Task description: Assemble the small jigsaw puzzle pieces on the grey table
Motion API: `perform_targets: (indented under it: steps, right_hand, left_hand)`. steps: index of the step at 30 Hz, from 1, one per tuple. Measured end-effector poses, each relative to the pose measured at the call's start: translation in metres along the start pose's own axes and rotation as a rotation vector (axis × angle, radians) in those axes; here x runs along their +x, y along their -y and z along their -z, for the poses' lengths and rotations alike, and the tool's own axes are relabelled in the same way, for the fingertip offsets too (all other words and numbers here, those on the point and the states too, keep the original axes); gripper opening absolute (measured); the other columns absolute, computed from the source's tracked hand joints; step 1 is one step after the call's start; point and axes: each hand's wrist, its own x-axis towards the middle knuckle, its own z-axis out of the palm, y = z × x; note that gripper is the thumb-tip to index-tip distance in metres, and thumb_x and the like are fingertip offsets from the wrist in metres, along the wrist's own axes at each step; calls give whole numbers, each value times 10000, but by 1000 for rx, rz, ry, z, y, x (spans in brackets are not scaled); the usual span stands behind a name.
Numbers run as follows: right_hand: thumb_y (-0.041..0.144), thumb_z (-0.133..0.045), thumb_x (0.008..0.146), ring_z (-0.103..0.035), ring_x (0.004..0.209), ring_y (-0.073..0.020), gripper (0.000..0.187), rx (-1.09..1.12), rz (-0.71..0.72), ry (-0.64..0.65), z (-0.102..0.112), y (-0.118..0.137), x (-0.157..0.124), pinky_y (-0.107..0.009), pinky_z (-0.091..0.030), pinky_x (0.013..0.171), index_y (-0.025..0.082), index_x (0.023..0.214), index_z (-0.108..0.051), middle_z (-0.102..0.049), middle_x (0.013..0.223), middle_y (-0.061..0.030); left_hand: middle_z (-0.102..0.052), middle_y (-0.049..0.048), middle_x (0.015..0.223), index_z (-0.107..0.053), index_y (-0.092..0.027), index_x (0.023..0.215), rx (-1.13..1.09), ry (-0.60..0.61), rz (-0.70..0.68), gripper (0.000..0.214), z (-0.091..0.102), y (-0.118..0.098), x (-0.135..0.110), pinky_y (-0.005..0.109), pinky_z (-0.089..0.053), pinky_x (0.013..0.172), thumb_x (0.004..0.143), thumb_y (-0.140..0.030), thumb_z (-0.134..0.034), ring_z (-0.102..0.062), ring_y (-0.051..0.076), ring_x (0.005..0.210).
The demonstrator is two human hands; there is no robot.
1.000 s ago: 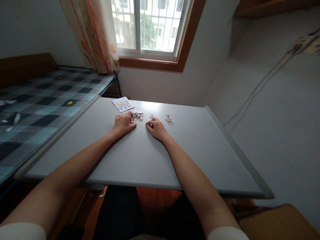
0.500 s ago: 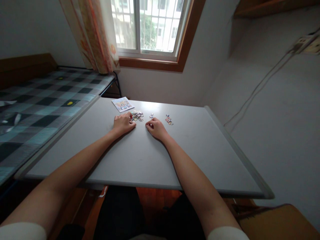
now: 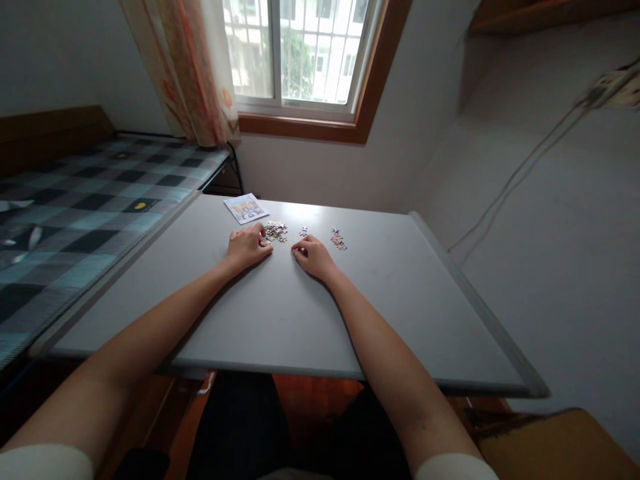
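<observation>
A heap of small jigsaw puzzle pieces [image 3: 277, 231] lies on the light grey table. At its left edge rests my left hand [image 3: 247, 245], thumb and fingers curved apart around the near pieces; nothing is plainly gripped. My right hand [image 3: 311, 256] sits just right of the heap with its fingers curled and the tips close together. Whatever may be between those tips is too small to make out. Just beyond it lie a few puzzle pieces [image 3: 303, 231]. Farther right is a looser group of puzzle pieces [image 3: 338, 240].
A picture card [image 3: 246, 209] lies behind my left hand, near the table's far edge. The grey table [image 3: 280, 320] has a raised rim on both sides. A bed with a checked cover [image 3: 150, 173] adjoins the left side; a wooden chair [image 3: 565, 443] stands at lower right.
</observation>
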Motion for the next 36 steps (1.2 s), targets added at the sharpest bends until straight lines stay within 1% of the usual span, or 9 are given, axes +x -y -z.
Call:
perform_targets:
  steps: [5,10,13,18,21,24,27,31,36]
  right_hand:
    - [196,-598,859,-549,732,-129,159,10,3,-8,0,0,0,-273,-444,770,184,902,-750,-604,888,-46]
    - [201,-601,857,-552,735,-133,154,8,9,-15,-1,0,0,-279,-447,773,182,897,-748,-604,885,-48]
    - [193,-605,852,-555,733,-130,149,22,12,-21,-1,-1,0,-281,-453,780,179,908,-742,-606,891,-48]
    - [216,-593,873,-532,665,-108,171,94,10,-42,0,1,1,-277,-460,753,181,985,-718,-609,892,-37]
    - [223,-588,882,-542,672,-107,155,170,-2,-59,-1,6,3,-266,-462,731,174,954,-716,-615,866,-34]
    - [205,-577,886,-557,687,-109,149,249,-22,-76,-5,12,4,-254,-465,713,166,916,-717,-629,839,-34]
    - [186,-587,873,-556,687,-111,135,263,-18,-48,-7,17,5,-250,-459,696,169,870,-721,-636,816,-30]
    - [174,-610,853,-547,668,-109,118,251,-19,-7,-5,18,5,-248,-445,684,162,807,-718,-635,772,-25]
    - [208,-593,859,-549,663,-110,135,322,-57,-6,-3,15,6,-248,-442,683,153,798,-700,-659,758,-24]
  left_hand:
    - [-668,32,828,-543,-212,941,-25,-36,-26,239,-2,2,0,369,-371,785,725,-299,-592,-622,254,824]
    - [-651,24,800,-547,-201,933,-60,-130,-110,226,-5,3,1,369,-393,790,726,-265,-613,-612,229,767]
    - [-631,14,786,-534,-194,907,-142,-176,-252,184,-8,4,1,353,-417,788,745,-241,-607,-594,190,714]
    - [-597,-8,782,-494,-195,940,-309,-141,-604,206,-9,3,-2,279,-452,684,771,-231,-606,-558,136,654]
    - [-588,-6,810,-478,-196,973,-330,-168,-710,213,-8,1,-3,250,-452,641,795,-217,-592,-552,119,649]
    - [-577,-3,827,-468,-197,977,-325,-206,-755,204,-7,0,-3,235,-448,614,809,-215,-583,-551,110,644]
    - [-565,-8,809,-464,-196,979,-306,-232,-773,205,-8,-1,-3,234,-447,605,815,-225,-585,-548,108,632]
    - [-553,-22,763,-470,-193,993,-286,-225,-772,217,-9,-1,-4,237,-449,604,820,-239,-591,-546,111,619]
    - [-603,9,849,-496,-187,1023,-287,-245,-745,255,-7,-1,-4,247,-462,633,811,-269,-614,-561,115,657]
